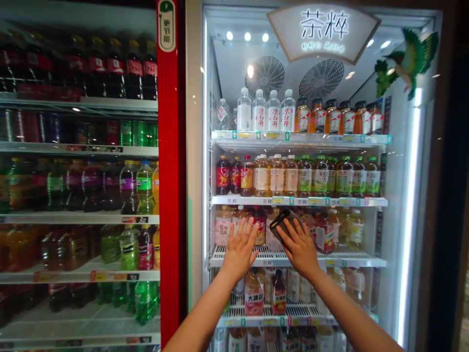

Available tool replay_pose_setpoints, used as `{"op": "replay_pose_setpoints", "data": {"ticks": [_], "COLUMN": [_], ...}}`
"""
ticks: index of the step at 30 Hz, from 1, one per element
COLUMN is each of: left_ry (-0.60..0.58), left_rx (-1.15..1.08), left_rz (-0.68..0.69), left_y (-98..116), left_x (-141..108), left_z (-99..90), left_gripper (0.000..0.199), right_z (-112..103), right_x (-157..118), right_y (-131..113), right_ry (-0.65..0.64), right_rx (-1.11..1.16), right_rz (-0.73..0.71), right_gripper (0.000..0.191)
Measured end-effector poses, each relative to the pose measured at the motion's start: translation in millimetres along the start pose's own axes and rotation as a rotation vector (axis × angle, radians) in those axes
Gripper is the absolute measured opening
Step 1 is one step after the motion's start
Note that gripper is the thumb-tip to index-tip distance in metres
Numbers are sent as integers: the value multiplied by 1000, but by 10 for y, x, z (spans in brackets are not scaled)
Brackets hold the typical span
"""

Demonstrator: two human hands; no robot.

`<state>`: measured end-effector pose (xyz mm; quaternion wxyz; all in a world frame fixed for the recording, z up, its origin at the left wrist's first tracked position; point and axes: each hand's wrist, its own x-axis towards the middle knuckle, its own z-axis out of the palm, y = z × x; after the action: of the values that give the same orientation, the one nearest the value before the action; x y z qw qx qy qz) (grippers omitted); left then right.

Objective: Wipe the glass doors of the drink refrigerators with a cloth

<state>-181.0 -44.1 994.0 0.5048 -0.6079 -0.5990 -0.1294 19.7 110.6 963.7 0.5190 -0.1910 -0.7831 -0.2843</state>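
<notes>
My left hand [240, 250] lies flat against the glass door [397, 161] of an upright drinks fridge, its fingers spread and nothing in it. To its right, my right hand [301, 250] presses a folded dark grey cloth [287, 215] to the same glass. The cloth pokes out above and to the left of the fingers. Both hands are level with the middle shelves, and bottles behind the door are partly hidden by them. My forearms reach in from the bottom edge.
Several bottles of water [273, 111] and tea [320, 174] stand on the shelves inside. A bird decoration [412, 61] sits at the upper right of the door, near a lit sign [324, 30]. Left of a red post [170, 186] is another fridge with cola bottles [115, 68].
</notes>
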Motion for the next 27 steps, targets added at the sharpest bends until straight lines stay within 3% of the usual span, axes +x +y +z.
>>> {"op": "replay_pose_setpoints", "data": {"ticks": [3, 5, 8, 11, 13, 16, 19, 23, 25, 27], "left_ry": [12, 28, 54, 50, 35, 20, 5, -11, -9, -8], "left_rx": [4, 6, -2, -12, -18, -32, -40, -52, -60, -65], "left_rz": [-7, -19, -37, -50, -57, -57, -64, -93, -92, -91], "left_y": [-41, -92, -186, -275, -330, -426, -546, -687, -734, -775], "left_x": [-73, -122, -176, -219, -256, -328, -402, -474, -503, -535], "left_z": [-7, -13, -17, -15, -17, -35, -63, -88, -98, -111], "left_gripper": [90, 89, 89, 91, 91, 93, 93, 92, 93, 93], "right_z": [-40, -30, 27, 68, 58, 8, -3, 97, 146, 159], "right_x": [-132, 56, 504, 662, 504, 136, 74, 536, 688, 635], "right_y": [181, 201, -41, -389, -495, -392, -233, -452, -695, -881], "right_ry": [20, 82, 136, 78, 0, -73, -11, 72, 39, -26], "right_rx": [-16, -45, -69, -48, -5, 32, -11, -91, -92, -54], "right_rz": [46, 197, 360, 270, 106, -41, 112, 371, 332, 182], "right_gripper": [80, 80, 80, 79, 76, 72, 74, 75, 75, 74]}}
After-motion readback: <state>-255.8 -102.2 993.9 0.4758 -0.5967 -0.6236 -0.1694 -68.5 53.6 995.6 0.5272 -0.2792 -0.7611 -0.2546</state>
